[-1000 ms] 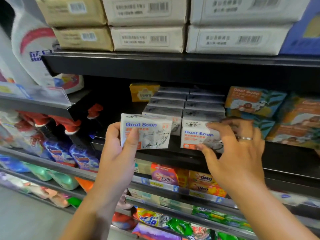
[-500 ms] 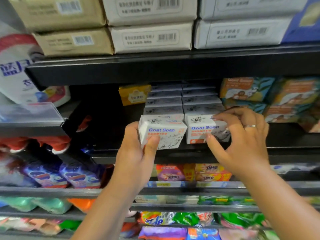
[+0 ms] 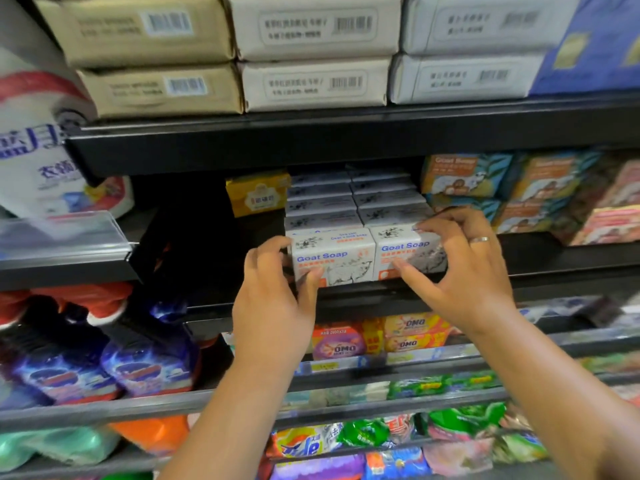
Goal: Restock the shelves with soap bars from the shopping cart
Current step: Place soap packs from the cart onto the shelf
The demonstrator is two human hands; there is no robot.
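Two white "Goat Soap" boxes stand side by side at the front of the black shelf [image 3: 554,258]. My left hand [image 3: 277,299] grips the left soap box [image 3: 336,254], thumb on its front, fingers at its left side. My right hand [image 3: 460,271] holds the right soap box [image 3: 401,245], thumb on its front face and fingers curled over its top right corner. Behind them run two rows of the same white soap boxes [image 3: 353,199]. The shopping cart is out of view.
A yellow soap box [image 3: 258,194] sits left of the rows, with dark space beside it. Teal and orange goat soap packs [image 3: 485,185] fill the right. Wrapped boxes [image 3: 311,57] sit on the shelf above; detergent bottles [image 3: 59,372] and packets lie below.
My left hand has carried its soap box right and back onto the shelf, beside the box under my right hand. The camera has moved closer.
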